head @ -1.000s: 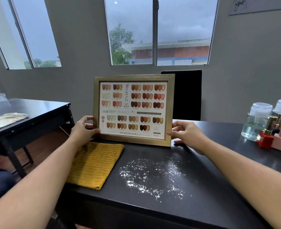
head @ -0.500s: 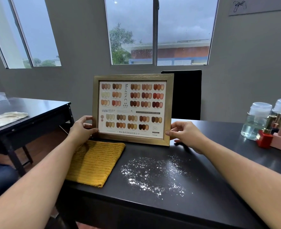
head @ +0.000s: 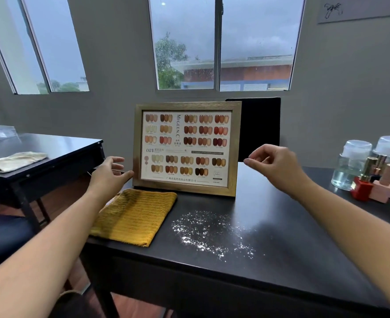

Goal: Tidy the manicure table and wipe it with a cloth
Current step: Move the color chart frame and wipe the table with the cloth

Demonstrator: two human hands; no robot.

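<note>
Here, the gold-brown wooden frame with a printed chart of nail colours (head: pixel 186 148) stands upright on the black matte tabletop (head: pixel 292 249), directly between the two hands. It leans a little backward, probably on a rear stand that the view hides, and I judge this is why it can stand with no grip on it.

The left hand (head: pixel 107 177) is just beside the frame's left edge, its fingers straight and spread wide, holding nothing. The thumb tip comes very near the wood, and I cannot tell whether it touches. The right hand (head: pixel 274 166) hovers apart from the frame's right edge, its fingers loosely curled with the thumb close to the forefinger, also holding nothing.

Just below the left hand lies the mustard-yellow ribbed cloth (head: pixel 134 216), folded into a soft, thick rectangle with its far edge just beside the foot of the frame. It seems placed there ready for the wiping.

Nearer to the person than the right hand, fine white powder (head: pixel 210 232) is scattered in a loose, grainy patch on the smooth surface; I think this is what the cloth must remove.

Well to the right of the right hand stand two clear glass jars with frosted lids (head: pixel 350 166) and small nail polish bottles with golden caps (head: pixel 377 180), grouped closely together.
</note>
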